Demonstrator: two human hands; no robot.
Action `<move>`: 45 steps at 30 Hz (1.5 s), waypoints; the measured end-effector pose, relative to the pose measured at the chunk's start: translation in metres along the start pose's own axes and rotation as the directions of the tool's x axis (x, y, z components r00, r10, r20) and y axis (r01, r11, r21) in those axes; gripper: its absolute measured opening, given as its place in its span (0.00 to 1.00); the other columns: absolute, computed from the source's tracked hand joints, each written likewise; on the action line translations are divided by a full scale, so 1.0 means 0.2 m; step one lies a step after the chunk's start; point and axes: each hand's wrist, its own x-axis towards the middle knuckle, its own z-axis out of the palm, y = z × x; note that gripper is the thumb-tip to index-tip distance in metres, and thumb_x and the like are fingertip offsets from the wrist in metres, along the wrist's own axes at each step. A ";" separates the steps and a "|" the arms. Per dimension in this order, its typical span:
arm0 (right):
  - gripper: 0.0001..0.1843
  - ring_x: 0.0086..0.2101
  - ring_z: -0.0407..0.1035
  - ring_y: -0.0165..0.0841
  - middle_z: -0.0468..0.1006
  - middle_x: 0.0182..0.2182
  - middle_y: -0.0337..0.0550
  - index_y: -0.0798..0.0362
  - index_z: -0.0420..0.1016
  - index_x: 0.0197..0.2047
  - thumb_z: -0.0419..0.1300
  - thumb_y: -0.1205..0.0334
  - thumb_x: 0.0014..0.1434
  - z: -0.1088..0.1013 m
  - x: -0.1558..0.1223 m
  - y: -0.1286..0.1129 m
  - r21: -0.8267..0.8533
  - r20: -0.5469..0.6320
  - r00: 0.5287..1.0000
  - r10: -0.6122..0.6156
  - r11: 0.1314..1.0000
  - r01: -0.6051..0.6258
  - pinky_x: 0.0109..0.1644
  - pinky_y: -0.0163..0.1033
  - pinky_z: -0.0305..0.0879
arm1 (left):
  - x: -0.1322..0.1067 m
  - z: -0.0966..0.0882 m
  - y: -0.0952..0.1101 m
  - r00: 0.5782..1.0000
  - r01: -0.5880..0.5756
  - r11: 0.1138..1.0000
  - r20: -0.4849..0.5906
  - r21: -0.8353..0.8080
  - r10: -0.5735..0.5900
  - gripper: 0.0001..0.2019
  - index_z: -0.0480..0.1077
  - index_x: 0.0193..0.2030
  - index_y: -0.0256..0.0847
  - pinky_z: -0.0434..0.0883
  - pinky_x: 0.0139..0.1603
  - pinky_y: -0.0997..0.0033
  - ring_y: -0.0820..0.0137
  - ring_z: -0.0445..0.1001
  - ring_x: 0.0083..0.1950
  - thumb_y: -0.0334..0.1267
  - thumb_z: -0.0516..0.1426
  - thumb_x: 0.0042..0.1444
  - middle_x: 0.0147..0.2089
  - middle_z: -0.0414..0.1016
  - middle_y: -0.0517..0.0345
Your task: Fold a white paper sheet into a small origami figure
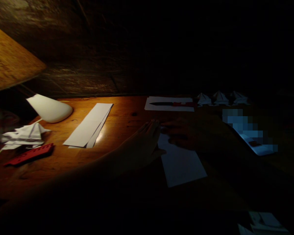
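Observation:
A white sheet of paper (182, 166) lies on the wooden table in dim light, its near end uncovered. My left hand (148, 140) rests along the sheet's far left edge, fingers stretched out and thumb lying over the paper. Deep shadow covers my right hand (183, 132), which reaches over the far right part of the sheet with its fingers stretched out to the left. Beyond both hands, a knife (161, 103) with a dark blade and red handle lies across a stack of white paper (149, 108).
Long paper strips (88, 125) lie left, near a lamp (51, 109), folded paper (26, 135) and a red notched object (30, 155). Folded paper shapes (220, 98) line the back right. A lit phone (262, 148) lies right; more paper (267, 222) shows bottom right.

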 end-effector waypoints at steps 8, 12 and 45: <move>0.22 0.65 0.64 0.49 0.69 0.70 0.51 0.47 0.76 0.65 0.61 0.59 0.69 0.00 -0.01 0.02 0.026 0.004 1.000 0.005 1.000 -0.005 0.66 0.63 0.61 | 0.04 -0.02 0.00 0.994 0.076 0.997 -0.081 0.012 -0.074 0.22 0.67 0.64 0.29 0.69 0.63 0.47 0.48 0.71 0.63 0.44 0.53 0.72 0.66 0.69 0.37; 0.23 0.62 0.67 0.49 0.68 0.70 0.52 0.48 0.74 0.66 0.60 0.58 0.70 0.01 -0.02 0.02 -0.011 -0.012 1.000 0.006 1.000 -0.006 0.63 0.61 0.64 | 0.05 -0.01 0.01 0.993 0.068 0.998 -0.094 0.016 -0.066 0.20 0.67 0.63 0.30 0.69 0.62 0.46 0.48 0.71 0.62 0.41 0.55 0.70 0.64 0.70 0.38; 0.20 0.62 0.69 0.42 0.75 0.63 0.46 0.46 0.80 0.59 0.58 0.68 0.67 -0.06 -0.05 0.09 0.125 -0.055 0.994 0.095 0.988 -0.087 0.68 0.57 0.63 | 0.03 -0.03 -0.01 0.994 0.036 0.988 -0.111 0.153 -0.019 0.23 0.65 0.69 0.39 0.61 0.69 0.45 0.51 0.73 0.62 0.44 0.55 0.71 0.68 0.69 0.43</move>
